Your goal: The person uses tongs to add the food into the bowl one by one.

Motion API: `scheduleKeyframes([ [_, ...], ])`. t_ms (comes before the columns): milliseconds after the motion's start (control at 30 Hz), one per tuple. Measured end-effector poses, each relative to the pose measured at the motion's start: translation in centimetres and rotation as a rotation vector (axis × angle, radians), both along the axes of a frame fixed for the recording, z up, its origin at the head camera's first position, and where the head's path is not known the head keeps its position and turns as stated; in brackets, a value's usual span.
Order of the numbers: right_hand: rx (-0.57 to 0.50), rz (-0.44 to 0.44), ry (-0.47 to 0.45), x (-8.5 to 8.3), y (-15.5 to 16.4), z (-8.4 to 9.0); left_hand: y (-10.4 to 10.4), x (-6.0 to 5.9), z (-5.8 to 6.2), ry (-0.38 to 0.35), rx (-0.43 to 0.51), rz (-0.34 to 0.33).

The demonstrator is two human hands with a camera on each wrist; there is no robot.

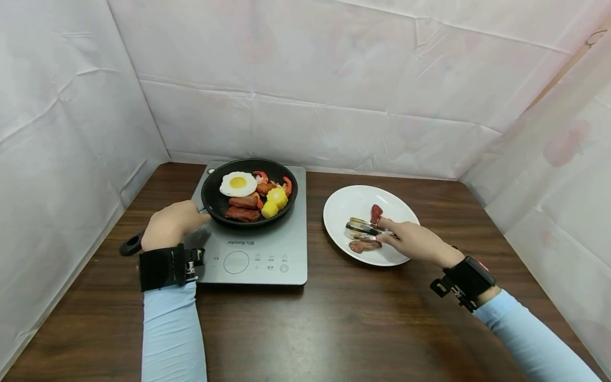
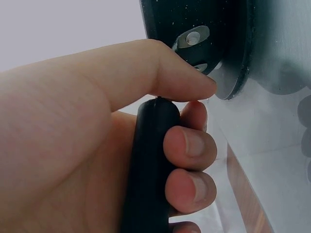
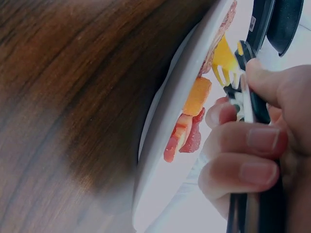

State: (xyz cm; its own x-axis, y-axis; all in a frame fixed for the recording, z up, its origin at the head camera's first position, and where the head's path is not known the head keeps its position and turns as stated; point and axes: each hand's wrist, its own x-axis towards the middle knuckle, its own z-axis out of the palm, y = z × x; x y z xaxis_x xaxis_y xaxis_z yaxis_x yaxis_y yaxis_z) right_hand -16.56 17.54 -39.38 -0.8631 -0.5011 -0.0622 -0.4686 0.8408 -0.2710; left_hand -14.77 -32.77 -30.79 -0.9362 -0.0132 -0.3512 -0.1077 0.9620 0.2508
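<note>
In the head view my left hand point(image 1: 169, 225) grips the black handle point(image 2: 153, 165) of a frying pan point(image 1: 249, 218), fingers wrapped round it and thumb along the top. The pan sits on an induction cooktop point(image 1: 272, 246). In it lie a fried egg point(image 1: 238, 184), sausage pieces point(image 1: 242, 214), yellow corn pieces point(image 1: 277, 198) and shrimp point(image 1: 287, 185). My right hand point(image 1: 415, 241) holds metal tongs point(image 1: 363, 228) with black handles, their tips low over a white plate point(image 1: 341, 204). On the plate lie a brown meat piece point(image 1: 365, 245) and a red piece point(image 1: 376, 214). Fork-like tines point(image 3: 226, 65) show at the tongs' end.
A dark wood table point(image 1: 334, 329) bears the cooktop and the plate, with a strip of table between them. White sheeting point(image 1: 310, 122) stands behind, and more hangs at the left point(image 1: 71, 159) and right sides.
</note>
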Motion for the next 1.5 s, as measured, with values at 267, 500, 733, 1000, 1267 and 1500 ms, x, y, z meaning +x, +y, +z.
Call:
scheduleKeyframes([
  [267, -0.042, 0.043, -0.001, -0.4, -0.7, 0.4, 0.0, -0.3, 0.0, -0.009, -0.010, -0.028],
  [500, -0.081, 0.077, -0.002, -0.5, -1.9, 1.7, -0.1, -0.1, 0.1, -0.009, -0.003, -0.025],
  [733, -0.104, 0.102, 0.014, -0.6, -3.0, 2.4, -0.2, 0.1, 0.1, -0.001, -0.005, -0.017],
  [1000, -0.111, 0.116, 0.046, -0.9, -3.8, 3.0, -0.1, 0.0, 0.2, -0.006, -0.001, -0.022],
  [1267, -0.114, 0.143, 0.075, -1.0, -4.6, 3.3, -0.1, 0.0, 0.3, -0.020, -0.016, -0.017],
  [1500, -0.132, 0.120, 0.094, -1.1, -6.2, 4.1, 0.0, 0.1, 0.3, -0.005, -0.002, -0.012],
])
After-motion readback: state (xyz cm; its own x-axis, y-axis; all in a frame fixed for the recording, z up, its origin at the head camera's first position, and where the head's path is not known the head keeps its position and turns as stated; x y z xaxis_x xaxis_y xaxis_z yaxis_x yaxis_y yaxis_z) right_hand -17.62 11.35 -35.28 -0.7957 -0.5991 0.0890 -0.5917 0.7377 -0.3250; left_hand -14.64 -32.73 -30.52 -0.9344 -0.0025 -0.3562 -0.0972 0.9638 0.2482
